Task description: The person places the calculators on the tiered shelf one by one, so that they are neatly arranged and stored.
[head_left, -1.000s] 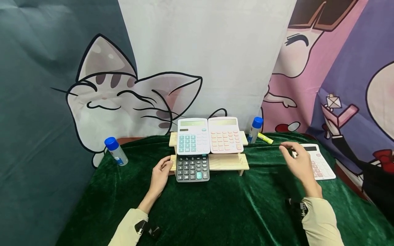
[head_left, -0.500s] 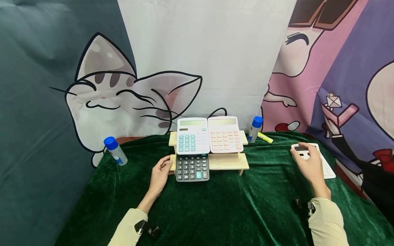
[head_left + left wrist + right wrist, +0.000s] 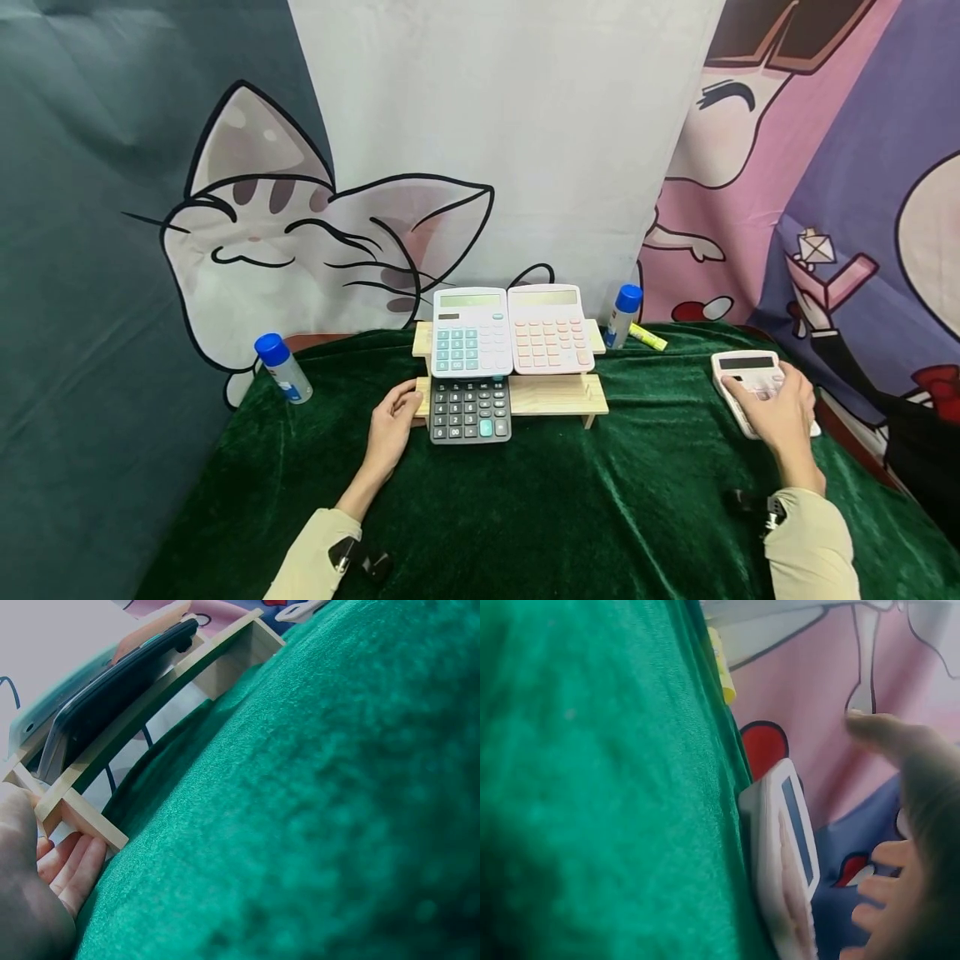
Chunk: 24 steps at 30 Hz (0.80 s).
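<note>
Gripping the left end of a two-tier wooden stand [image 3: 555, 393], the left hand [image 3: 392, 423] lies beside the black calculator [image 3: 470, 412]; a teal-keyed calculator [image 3: 471, 333] and a pink-keyed calculator [image 3: 551, 329] rest above. At far right, the right hand [image 3: 780, 417], fingers parted, holding nothing, spans a white calculator [image 3: 757, 379] on the green velvet-covered surface [image 3: 585, 517]; a secure grasp probably needs thumb and fingertips on opposite edges. A blue-capped bottle [image 3: 283, 369] stands left of the stand, a second bottle [image 3: 622, 318] right, before a cartoon-printed backdrop [image 3: 510, 125].
</note>
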Each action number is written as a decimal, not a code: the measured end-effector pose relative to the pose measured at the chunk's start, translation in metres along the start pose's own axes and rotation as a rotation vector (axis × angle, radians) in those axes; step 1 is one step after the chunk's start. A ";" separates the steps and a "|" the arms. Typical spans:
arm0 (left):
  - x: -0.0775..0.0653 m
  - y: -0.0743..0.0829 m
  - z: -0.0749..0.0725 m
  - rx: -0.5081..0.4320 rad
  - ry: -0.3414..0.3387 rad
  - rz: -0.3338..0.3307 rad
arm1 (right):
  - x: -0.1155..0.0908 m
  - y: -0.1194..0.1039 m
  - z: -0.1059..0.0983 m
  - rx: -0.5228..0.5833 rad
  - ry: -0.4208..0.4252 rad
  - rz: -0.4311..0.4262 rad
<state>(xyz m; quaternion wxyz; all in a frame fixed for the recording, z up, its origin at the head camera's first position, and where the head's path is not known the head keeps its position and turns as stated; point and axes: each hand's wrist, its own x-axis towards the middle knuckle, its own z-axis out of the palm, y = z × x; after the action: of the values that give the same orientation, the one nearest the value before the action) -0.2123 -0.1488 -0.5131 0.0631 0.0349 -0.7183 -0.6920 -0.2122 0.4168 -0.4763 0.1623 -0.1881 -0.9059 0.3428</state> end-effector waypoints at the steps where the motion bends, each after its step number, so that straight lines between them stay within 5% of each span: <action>1: 0.000 0.000 0.000 -0.001 0.003 0.002 | 0.001 0.004 0.000 -0.023 -0.024 0.004; 9: 0.000 -0.001 0.000 -0.008 0.002 0.001 | 0.002 0.022 -0.002 -0.197 -0.160 0.010; 17: -0.001 0.002 0.001 -0.014 -0.009 -0.003 | 0.005 0.030 -0.009 -0.287 -0.300 0.177; 24: -0.002 0.003 0.001 -0.030 0.002 0.003 | 0.008 0.029 -0.010 -0.339 -0.354 0.225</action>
<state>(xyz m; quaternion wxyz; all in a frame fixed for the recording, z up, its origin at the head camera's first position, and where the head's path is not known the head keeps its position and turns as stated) -0.2108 -0.1472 -0.5106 0.0652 0.0335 -0.7077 -0.7027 -0.2080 0.4458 -0.4875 -0.0718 -0.2492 -0.9381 0.2297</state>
